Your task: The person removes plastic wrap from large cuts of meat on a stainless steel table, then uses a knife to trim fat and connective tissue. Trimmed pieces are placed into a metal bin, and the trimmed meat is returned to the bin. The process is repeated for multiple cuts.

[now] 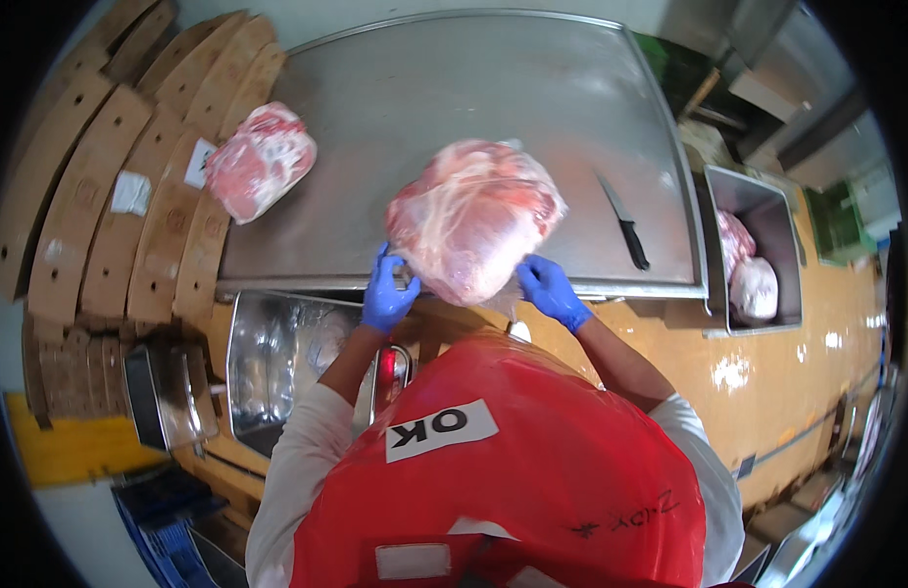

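A large piece of raw meat in a clear plastic bag (473, 211) lies at the front of the steel table (454, 78), directly before me. At its lower left, my blue-gloved left hand (388, 294) has its fingers curled on the bag's edge. My blue-gloved right hand (550, 292) grips the bag at the lower right, where loose film hangs over the table's edge. A black-handled knife (630, 235) rests on the table to the right. Another piece of meat (261, 165) sits at the table's far left.
Cardboard boxes (72, 196) are stacked along the left. A steel bin with more meat (758, 191) stands right of the table, beside green crates (834, 225). Below the table's front left edge are a steel cart (263, 363) and a smaller bin (170, 392). Blue crates (155, 529) stand lower left.
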Available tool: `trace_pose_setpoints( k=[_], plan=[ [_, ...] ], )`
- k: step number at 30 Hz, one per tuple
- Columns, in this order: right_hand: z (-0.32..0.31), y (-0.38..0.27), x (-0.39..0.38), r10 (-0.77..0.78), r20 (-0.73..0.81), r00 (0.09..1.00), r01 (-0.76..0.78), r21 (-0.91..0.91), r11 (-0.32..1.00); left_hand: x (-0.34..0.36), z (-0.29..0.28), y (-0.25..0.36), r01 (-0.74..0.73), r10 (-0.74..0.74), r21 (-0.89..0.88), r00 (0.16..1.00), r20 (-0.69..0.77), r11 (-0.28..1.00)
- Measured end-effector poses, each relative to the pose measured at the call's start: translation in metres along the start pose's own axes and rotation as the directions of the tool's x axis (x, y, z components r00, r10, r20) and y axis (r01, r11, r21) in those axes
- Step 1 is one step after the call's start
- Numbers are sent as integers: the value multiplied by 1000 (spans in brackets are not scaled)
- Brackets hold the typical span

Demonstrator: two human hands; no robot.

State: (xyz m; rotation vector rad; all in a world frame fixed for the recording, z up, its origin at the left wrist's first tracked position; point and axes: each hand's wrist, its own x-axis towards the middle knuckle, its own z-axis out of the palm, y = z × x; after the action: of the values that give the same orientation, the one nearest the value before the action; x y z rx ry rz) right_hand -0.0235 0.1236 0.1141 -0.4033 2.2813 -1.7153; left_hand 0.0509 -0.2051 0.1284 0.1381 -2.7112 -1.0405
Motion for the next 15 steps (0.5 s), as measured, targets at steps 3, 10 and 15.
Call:
trace_pose_setpoints(
  k=[3, 10, 15],
  plan=[
    [-23, 68, -10, -59, -24, 998, 31, -617, 786, -8, 16, -25, 362, -352, -167, 932, 87, 917],
    [-12, 60, -13, 443, -74, 893, -396, 336, 855, -43, 57, -50, 537, -461, -274, 837, 295, 798],
    [-56, 113, 44, 206, -33, 978, -176, 396, 901, -23, 79, -30, 707, -431, -432, 694, 577, 560]
  ],
)
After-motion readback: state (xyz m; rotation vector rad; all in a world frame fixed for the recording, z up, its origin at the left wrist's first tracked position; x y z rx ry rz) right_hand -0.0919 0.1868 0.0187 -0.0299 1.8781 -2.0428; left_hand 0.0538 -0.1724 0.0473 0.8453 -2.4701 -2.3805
